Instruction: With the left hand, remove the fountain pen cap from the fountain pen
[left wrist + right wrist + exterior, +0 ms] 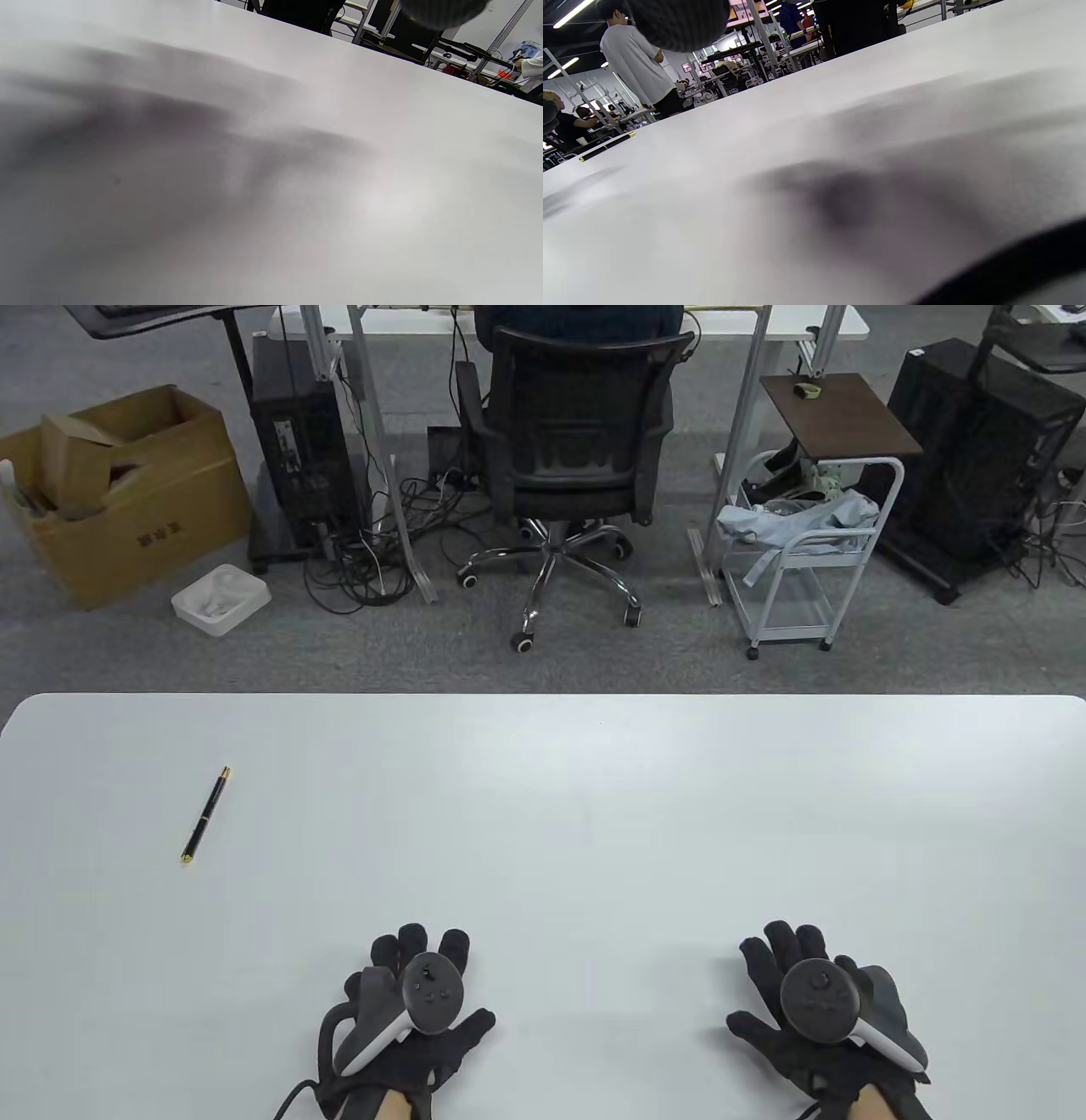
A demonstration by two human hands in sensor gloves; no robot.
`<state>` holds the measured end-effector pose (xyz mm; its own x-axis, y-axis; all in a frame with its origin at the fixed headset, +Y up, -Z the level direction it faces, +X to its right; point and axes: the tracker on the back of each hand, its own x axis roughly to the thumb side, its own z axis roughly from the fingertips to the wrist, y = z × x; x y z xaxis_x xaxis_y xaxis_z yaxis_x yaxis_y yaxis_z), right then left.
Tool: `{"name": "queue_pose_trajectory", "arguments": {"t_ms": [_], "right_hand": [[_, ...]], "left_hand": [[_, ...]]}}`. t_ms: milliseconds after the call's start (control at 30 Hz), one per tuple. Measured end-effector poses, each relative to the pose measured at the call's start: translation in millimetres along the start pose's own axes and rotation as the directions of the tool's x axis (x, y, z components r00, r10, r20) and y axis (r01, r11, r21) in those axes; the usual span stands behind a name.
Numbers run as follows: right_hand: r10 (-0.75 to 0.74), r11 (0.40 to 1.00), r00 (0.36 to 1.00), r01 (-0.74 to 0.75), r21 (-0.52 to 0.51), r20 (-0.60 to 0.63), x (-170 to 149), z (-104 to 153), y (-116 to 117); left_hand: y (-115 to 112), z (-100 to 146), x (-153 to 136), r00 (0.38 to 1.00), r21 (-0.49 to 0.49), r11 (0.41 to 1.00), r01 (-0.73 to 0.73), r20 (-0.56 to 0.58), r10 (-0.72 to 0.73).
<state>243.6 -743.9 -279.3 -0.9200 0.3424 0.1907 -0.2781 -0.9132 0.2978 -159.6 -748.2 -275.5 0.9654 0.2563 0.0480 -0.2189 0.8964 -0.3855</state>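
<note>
Well beyond my left hand (407, 1014) fingertips, off to their left: slim black fountain pen with gold trim (205, 814), capped, flat on white table (594, 814). Both hands, right hand (819, 1010) too, rest palm-down, fingers loosely apart, holding nothing. I judge: reach left hand out, right hand steadies barrel, pull cap straight along pen axis.

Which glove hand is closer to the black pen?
The left hand is closer. The slim black fountain pen with gold trim lies on the white table's far left, while the right hand rests far off on the other side.
</note>
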Motion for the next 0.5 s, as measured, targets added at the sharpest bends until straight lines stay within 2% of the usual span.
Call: {"name": "queue_pose_trajectory", "arguments": {"t_ms": [500], "right_hand": [[0.01,1.0,1.0,-0.01,0.016,0.0,-0.3,-2.3,2.8]], "left_hand": [[-5.7,-5.5,6.5,1.0,-0.009,1.0,0.006,0.022,-0.006]]}}
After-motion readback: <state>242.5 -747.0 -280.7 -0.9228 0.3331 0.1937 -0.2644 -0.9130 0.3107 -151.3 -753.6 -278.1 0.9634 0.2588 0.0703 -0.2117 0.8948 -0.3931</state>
